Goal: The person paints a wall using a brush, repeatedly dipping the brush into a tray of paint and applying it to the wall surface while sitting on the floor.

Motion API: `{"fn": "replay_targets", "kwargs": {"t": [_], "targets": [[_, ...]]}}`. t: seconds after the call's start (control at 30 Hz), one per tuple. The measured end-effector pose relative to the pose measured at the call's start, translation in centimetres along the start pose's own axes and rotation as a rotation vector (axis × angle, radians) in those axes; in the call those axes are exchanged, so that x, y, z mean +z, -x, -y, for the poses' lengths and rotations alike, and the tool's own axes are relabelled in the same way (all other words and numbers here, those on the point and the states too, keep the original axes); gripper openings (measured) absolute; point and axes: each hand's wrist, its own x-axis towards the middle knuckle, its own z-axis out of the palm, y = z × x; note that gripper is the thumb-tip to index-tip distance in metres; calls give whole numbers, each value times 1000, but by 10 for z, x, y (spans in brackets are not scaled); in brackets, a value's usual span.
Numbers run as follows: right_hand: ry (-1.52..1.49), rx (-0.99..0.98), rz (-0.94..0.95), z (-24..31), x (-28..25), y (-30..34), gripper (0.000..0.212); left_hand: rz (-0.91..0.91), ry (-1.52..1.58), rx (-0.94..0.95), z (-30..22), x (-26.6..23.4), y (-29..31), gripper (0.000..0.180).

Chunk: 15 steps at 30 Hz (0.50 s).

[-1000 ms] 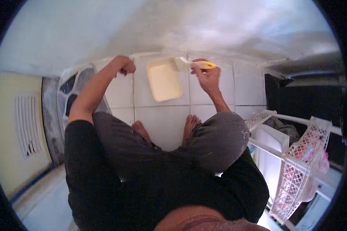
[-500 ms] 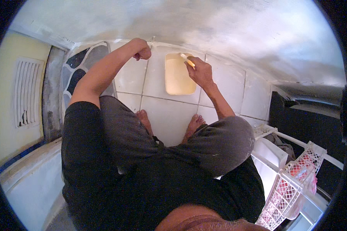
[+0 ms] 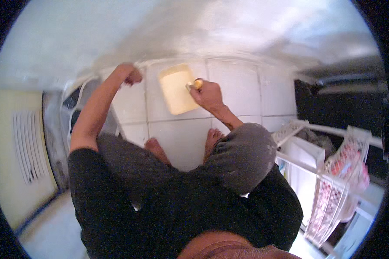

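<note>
A pale yellow rectangular tub [image 3: 172, 94] with creamy paint-like contents stands on the floor in front of my feet, slightly turned. My right hand [image 3: 209, 96] is closed round a paintbrush [image 3: 198, 83] with a yellow handle. The brush's pale head is over the tub's right side; whether it touches the contents I cannot tell. To the left of the tub, close to the wall, my left hand [image 3: 129, 74] hangs with its fingers curled in, and nothing shows in it.
A white wall [image 3: 160, 34] with grey patches rises beyond the tiled floor [image 3: 177, 138]. Left are a patterned mat [image 3: 88, 97] and a slatted vent [image 3: 29, 146]. On the right, a white rack [image 3: 328, 203] holds pink and red items, beside something dark [image 3: 320, 103].
The view has shifted, and the tub appears farther left and tilted. My right hand has turned the brush and brought it lower along the tub's right side. My left hand stays curled.
</note>
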Motion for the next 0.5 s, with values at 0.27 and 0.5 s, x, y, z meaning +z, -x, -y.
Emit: {"fn": "replay_targets", "kwargs": {"t": [0.27,0.5], "targets": [[-139,44,80,11,-2,8,27,-65,-83,69,-13,-2,15,28],[-438,150,107,-4,-27,18,33,-19,-20,-3,-12,-2,7,32]]}}
